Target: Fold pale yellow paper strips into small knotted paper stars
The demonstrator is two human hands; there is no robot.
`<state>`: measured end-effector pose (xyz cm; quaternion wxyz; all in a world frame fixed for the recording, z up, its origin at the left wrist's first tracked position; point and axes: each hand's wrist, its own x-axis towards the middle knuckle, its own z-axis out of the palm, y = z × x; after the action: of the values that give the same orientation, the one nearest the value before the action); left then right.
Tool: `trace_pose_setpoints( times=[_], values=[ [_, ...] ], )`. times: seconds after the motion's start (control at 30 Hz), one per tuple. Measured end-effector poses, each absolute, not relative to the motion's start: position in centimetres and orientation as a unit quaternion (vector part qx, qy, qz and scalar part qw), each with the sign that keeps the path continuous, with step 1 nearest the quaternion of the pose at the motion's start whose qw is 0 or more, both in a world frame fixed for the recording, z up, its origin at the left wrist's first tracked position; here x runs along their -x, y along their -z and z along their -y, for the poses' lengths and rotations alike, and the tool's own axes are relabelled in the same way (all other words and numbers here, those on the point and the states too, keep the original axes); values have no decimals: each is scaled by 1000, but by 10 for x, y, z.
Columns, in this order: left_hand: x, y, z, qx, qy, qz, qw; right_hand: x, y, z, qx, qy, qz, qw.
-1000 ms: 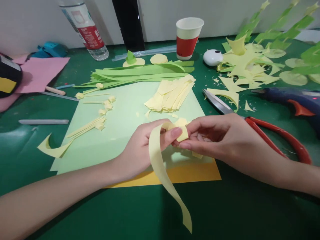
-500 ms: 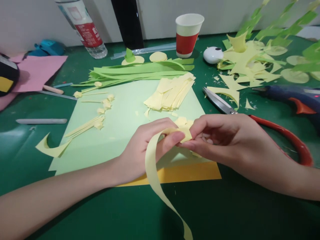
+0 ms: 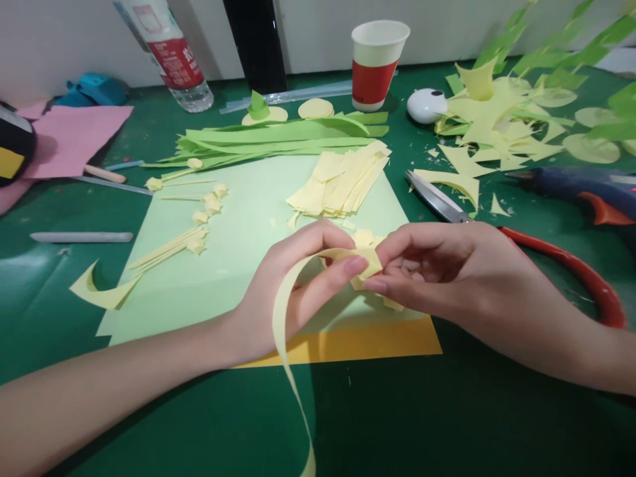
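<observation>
My left hand (image 3: pixel 303 278) pinches a long pale yellow paper strip (image 3: pixel 281 318) near its folded end, between thumb and fingers. From there the strip's loose tail curves over the hand and hangs down past the front of the sheets. My right hand (image 3: pixel 437 275) grips the folded end from the right with thumb and forefinger. Just behind the fingertips lie small yellow paper pieces (image 3: pixel 365 237), partly hidden. Under both hands is a light green paper sheet (image 3: pixel 248 212) on top of an orange sheet (image 3: pixel 368 343). A stack of short yellow strips (image 3: pixel 340 182) rests farther back.
Red-handled scissors (image 3: pixel 437 199) lie beside my right hand, with a glue gun (image 3: pixel 571 189) beyond. Yellow paper scraps (image 3: pixel 497 126), a paper cup (image 3: pixel 378 66) and a water bottle (image 3: pixel 179 63) stand behind. Green strips (image 3: pixel 278 140) lie across the back; small folded pieces (image 3: pixel 213 199) at left.
The strip's hanging tail has swung to the left. My left hand's knuckles have risen slightly, and the folded end has turned a little between the fingers.
</observation>
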<state>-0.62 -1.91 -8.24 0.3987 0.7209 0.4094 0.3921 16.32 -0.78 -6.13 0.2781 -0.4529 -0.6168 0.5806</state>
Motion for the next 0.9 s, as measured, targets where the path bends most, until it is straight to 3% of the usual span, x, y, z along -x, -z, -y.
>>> trace_pose_setpoints(
  times=[0.33, 0.9],
  values=[
    [5, 83, 18, -698, -392, -422, 426, -163, 61, 9, 458, -545, 649, 268],
    [5, 83, 19, -677, -377, -442, 452, -165, 61, 7, 417, -636, 615, 208]
  ],
)
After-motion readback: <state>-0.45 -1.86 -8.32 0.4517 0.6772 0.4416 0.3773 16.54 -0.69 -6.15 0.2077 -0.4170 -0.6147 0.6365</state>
